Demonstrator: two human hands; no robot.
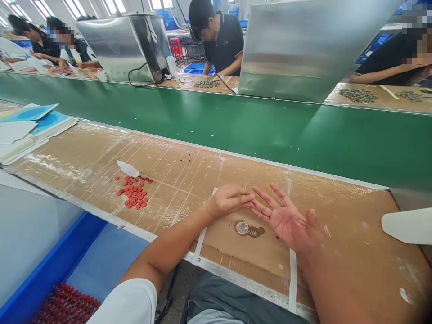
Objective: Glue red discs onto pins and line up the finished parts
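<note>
My left hand (232, 200) is above the brown work surface, its fingers pressed together and their tips meeting the fingertips of my right hand. Whether something small sits between them is hidden. Palm up, my right hand (292, 220) is open with its fingers spread and nothing lying on the palm. Below the hands, a small round clear dish (242, 227) rests on the brown paper, and a dark wet patch (257, 232) spreads beside it. Further left lie several small red discs (135, 193) in a loose pile, with a white pointed-tip bottle (128, 169) on its side behind them.
A green conveyor belt (209, 121) runs beyond the bench. Stacked blue and white sheets (33, 128) lie at left. A blue bin (72, 252) below holds red pieces. A white rounded object (408, 226) juts in at right. Co-workers sit across, between metal housings (286, 54).
</note>
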